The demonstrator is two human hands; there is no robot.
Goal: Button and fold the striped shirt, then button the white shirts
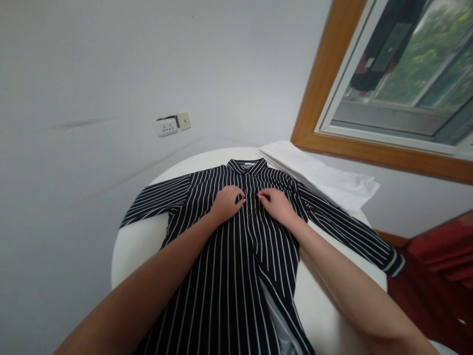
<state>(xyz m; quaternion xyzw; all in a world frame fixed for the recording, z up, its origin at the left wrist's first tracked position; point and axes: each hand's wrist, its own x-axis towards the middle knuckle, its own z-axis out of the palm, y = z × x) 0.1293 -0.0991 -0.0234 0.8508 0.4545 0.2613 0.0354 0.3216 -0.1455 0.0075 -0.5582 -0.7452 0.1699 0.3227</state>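
The shirt (229,286) lay spread on the counter (138,246), upper front together, lower front still parted; left hand (226,203) and right hand (276,203) curled narrowly, grip indeterminable.

Soft daylight, apparently from the window (424,69), fades to dim grey leftward across the wall (92,64). Wide-angle distortion stretches the edges; fine detail is soft.

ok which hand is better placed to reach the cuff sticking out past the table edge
Probably the right hand: it is over the side of the striped shirt nearer that cuff. The left hand, beyond the placket, would likely have to reach past the right arm.
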